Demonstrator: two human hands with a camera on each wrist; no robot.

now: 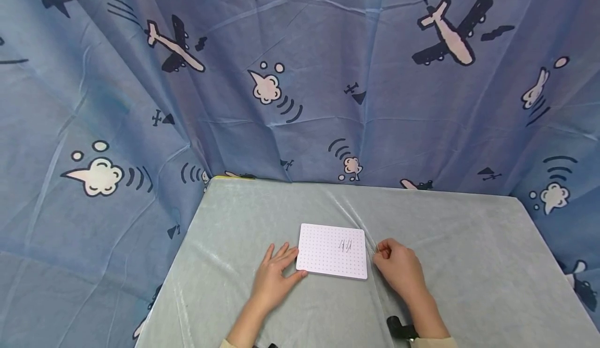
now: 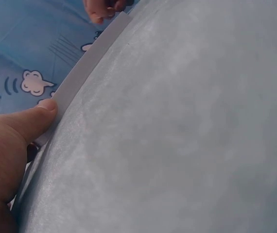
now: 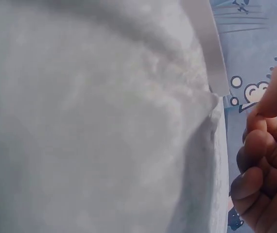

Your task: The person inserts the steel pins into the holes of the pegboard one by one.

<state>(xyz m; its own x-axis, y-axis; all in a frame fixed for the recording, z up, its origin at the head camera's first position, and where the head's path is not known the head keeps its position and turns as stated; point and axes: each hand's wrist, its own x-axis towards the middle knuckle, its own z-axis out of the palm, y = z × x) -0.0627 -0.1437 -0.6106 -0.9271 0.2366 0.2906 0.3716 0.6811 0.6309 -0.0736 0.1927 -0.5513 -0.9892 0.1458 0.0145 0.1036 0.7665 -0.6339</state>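
Observation:
A white rectangular pegboard (image 1: 323,257) with rows of small dots lies flat on the cloth-covered table. Several thin dark pins (image 1: 345,246) stand at a slant in its right half. My left hand (image 1: 274,280) rests at the board's near left corner, fingers spread, the index at the left edge. Its thumb (image 2: 43,109) presses the board's front side in the left wrist view. Just off the board's right edge, my right hand (image 1: 400,267) has its thumb and index pinched together, with what looks like a thin pin barely showing at the tips. The other fingers (image 3: 255,184) are curled.
Pale grey-green cloth (image 1: 469,264) covers the table, with creases near the board. A blue curtain (image 1: 319,77) printed with airplanes and clouds hangs behind and along the sides. A black strap device (image 1: 400,328) sits on the right wrist.

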